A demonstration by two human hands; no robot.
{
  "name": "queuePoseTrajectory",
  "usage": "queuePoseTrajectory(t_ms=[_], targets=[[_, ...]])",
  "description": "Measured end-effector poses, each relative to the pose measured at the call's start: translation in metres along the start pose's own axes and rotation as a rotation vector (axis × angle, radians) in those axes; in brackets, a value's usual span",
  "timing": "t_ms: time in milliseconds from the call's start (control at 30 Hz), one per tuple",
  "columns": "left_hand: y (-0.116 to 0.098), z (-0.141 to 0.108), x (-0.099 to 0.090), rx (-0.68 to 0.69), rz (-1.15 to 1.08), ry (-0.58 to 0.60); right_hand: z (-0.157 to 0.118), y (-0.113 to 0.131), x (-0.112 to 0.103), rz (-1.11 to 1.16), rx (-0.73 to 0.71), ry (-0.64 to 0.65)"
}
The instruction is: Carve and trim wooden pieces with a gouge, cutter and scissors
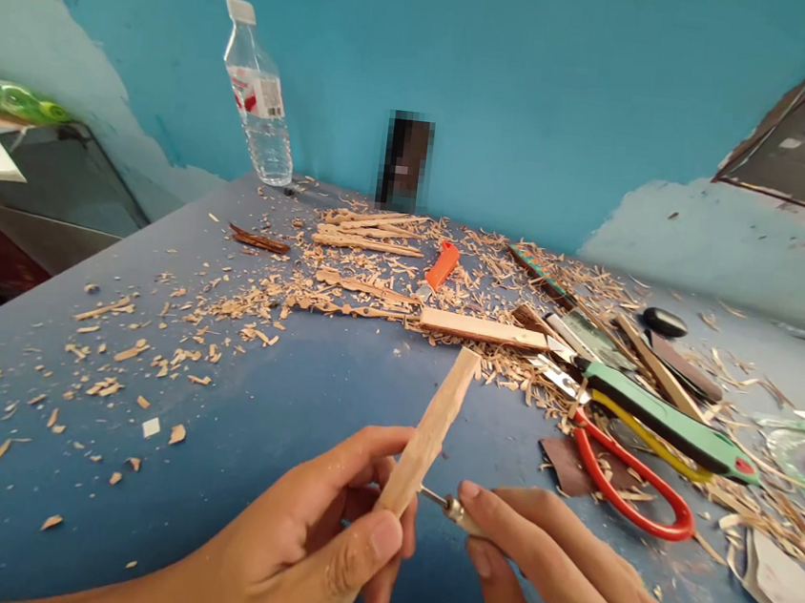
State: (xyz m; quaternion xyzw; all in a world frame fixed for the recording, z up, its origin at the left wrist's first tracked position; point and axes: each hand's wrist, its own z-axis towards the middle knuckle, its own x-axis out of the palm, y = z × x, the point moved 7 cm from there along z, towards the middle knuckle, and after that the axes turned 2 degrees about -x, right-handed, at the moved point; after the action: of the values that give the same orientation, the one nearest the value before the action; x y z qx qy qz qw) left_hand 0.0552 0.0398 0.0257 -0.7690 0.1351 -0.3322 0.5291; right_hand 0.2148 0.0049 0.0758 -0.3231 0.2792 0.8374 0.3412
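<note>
My left hand (pixel 329 514) is closed around a pale carved wooden stick (pixel 436 430), held at a slant with its squared end up and away from me. The thumb presses on the stick's near face. Between the fingertips of my right hand (pixel 561 568) is an awl-like tool (pixel 453 508) with a thin metal shaft and a metal collar. Its tip meets the right edge of the stick, just above my left thumb. Most of the tool's handle is hidden by my right fingers.
Wood shavings (pixel 230 298) litter the blue table (pixel 138 494). Carved sticks (pixel 370 239), an orange cutter (pixel 442 265) and a flat wood strip (pixel 482 328) lie beyond my hands. Red-handled scissors (pixel 666 529) and a green-handled tool (pixel 670 421) are at right. A water bottle (pixel 261 104) stands back left.
</note>
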Motion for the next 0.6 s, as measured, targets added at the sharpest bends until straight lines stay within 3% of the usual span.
queuePoseTrajectory(t_ms=[133,267,367,467,533,600], targets=[[0.010,-0.004,-0.011,-0.090,0.121,-0.060,0.004,0.000,0.001,0.019,-0.040,0.003],[0.003,-0.002,-0.008,-0.118,0.248,-0.014,0.011,-0.012,0.013,0.412,0.089,0.231],[-0.010,0.000,-0.005,-0.061,0.273,0.014,0.009,-0.020,0.022,0.559,0.238,0.377],[-0.012,-0.001,-0.002,-0.077,0.303,0.055,0.007,-0.014,0.013,0.399,0.111,0.254],[-0.008,-0.001,-0.004,-0.104,0.314,0.034,0.004,-0.004,0.004,0.160,-0.048,0.095],[-0.003,0.000,-0.007,-0.117,0.319,-0.004,0.002,0.003,0.005,0.040,-0.117,0.043]])
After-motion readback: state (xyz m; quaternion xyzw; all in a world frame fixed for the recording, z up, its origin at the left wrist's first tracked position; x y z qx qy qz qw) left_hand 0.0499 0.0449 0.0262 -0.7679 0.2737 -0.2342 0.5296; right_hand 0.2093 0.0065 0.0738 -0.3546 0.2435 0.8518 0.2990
